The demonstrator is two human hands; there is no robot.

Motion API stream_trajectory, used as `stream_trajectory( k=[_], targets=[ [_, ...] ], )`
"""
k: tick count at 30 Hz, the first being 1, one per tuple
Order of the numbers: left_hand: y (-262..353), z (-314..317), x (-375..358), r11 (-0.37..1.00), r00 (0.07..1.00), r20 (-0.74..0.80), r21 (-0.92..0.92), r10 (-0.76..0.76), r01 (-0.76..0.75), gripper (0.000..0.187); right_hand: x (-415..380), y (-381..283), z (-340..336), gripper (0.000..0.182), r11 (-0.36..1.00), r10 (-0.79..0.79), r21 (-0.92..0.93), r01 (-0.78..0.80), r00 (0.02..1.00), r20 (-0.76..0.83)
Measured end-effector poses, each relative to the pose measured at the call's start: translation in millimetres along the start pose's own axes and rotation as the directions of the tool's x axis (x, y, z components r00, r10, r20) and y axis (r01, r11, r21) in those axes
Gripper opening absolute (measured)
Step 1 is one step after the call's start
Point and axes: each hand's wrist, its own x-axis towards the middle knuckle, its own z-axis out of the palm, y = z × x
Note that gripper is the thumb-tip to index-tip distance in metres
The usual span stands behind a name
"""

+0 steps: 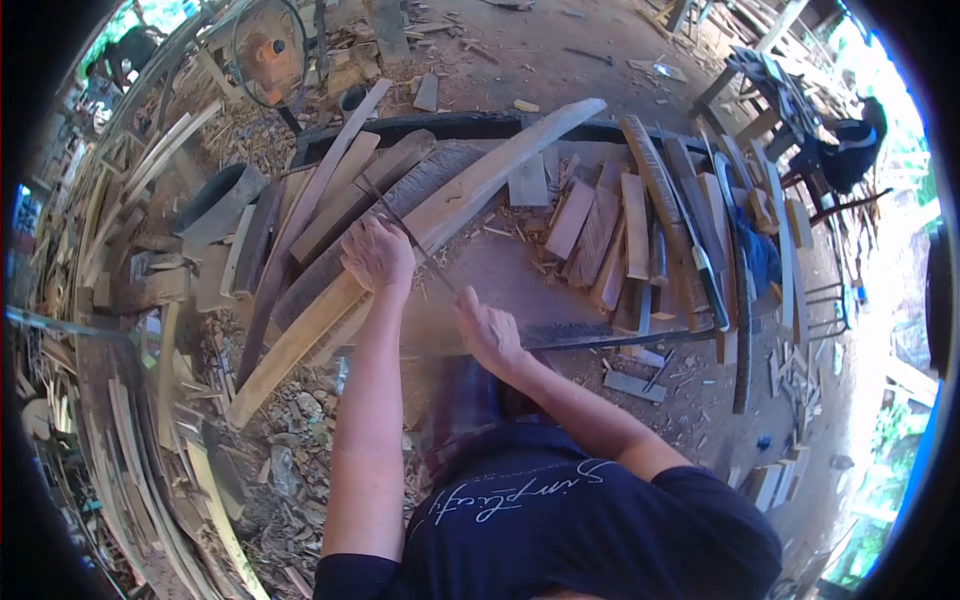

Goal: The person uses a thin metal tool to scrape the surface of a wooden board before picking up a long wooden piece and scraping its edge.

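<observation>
A long, slightly curved pale wooden piece (505,170) lies diagonally over other boards on the low workbench (480,265). My left hand (378,255) is closed over it near its middle, the fingers bent around the wood's far edge. My right hand (488,330) is closed on the near end of a thin, dark, straight tool (432,262) that looks like a narrow blade. The tool crosses the wooden piece just beside my left hand. Its handle is hidden in my right fist, and its exact kind cannot be made out.
Dark boards (345,225) lie under and left of the wooden piece. Short blocks (590,225) and long strips (670,215) crowd the bench's right side, with a bow-like saw (710,280). A bucket (222,203) lies at left. Offcuts and shavings cover the ground.
</observation>
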Motion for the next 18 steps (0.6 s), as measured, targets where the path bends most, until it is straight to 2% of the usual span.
stream_trajectory(
  k=[3, 5, 8, 10, 14, 18],
  targets=[
    [-2.6, 1.5, -3.8, 1.000, 0.999, -0.014, -0.001, 0.029, -0.029, 0.024, 2.2, -5.9, 0.0, 0.018, 0.998, 0.065, -0.024, -0.064, 0.997, 0.029],
    [-2.5, 3.8, -1.2, 0.999, 0.998, -0.039, -0.001, 0.039, -0.039, 0.024, 44.7, -16.9, 0.6, 0.017, 0.997, -0.035, -0.066, 0.035, 0.999, -0.005],
    [-7.3, 5.3, -0.7, 0.998, 0.998, -0.021, 0.007, 0.058, -0.058, 0.024, 55.7, -18.7, 4.5, 0.017, 0.998, -0.062, -0.023, 0.061, 0.997, -0.051],
    [-3.7, 4.8, -2.7, 0.998, 0.995, -0.092, -0.024, 0.048, -0.050, 0.023, 20.7, -4.9, 5.6, 0.016, 0.999, -0.037, -0.022, 0.036, 0.999, -0.039],
    [-2.5, -1.3, -4.9, 0.998, 0.998, -0.064, -0.056, 0.016, -0.019, 0.021, -1.4, 2.1, 6.5, 0.016, 1.000, 0.004, -0.014, -0.004, 1.000, -0.030],
    [-4.3, 0.1, -2.7, 0.998, 0.995, -0.079, -0.025, 0.056, -0.058, 0.019, 48.8, -19.5, 5.0, 0.017, 0.998, -0.026, -0.054, 0.024, 0.999, -0.035]
  ],
)
